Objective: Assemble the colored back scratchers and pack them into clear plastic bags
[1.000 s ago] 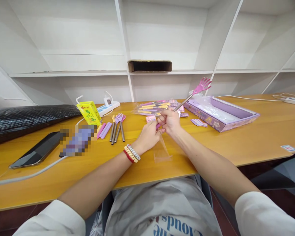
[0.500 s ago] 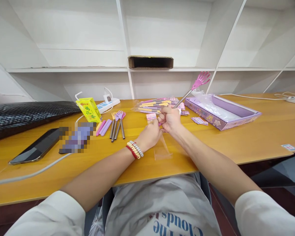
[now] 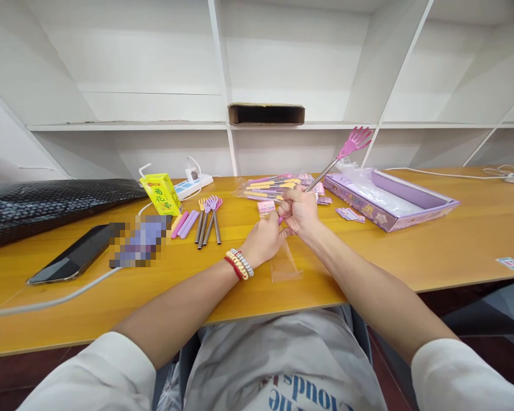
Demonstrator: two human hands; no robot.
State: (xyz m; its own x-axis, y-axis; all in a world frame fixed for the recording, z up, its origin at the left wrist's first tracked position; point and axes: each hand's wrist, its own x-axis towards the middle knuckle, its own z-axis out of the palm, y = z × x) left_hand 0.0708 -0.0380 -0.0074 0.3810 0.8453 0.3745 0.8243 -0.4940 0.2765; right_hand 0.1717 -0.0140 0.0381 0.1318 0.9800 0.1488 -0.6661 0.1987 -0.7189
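Observation:
My right hand [image 3: 298,211] is closed in a fist around a telescopic back scratcher [image 3: 336,157] with a metal rod and a pink hand-shaped head, which points up and to the right. My left hand [image 3: 263,240], with bead bracelets on the wrist, pinches the scratcher's pink handle end just below the right fist. An empty clear plastic sleeve [image 3: 285,264] lies on the wooden desk [image 3: 432,245] under both hands.
Several loose scratchers [image 3: 208,217] lie left of the hands, and packaged ones [image 3: 269,187] behind. A purple box [image 3: 394,200] stands at the right. A yellow drink carton [image 3: 160,194], a phone [image 3: 68,261], a black bag [image 3: 47,205] and a power strip [image 3: 192,184] are at the left.
The hands and the scratcher have stayed together in nearly the same grip; only the camera view has shifted a little.

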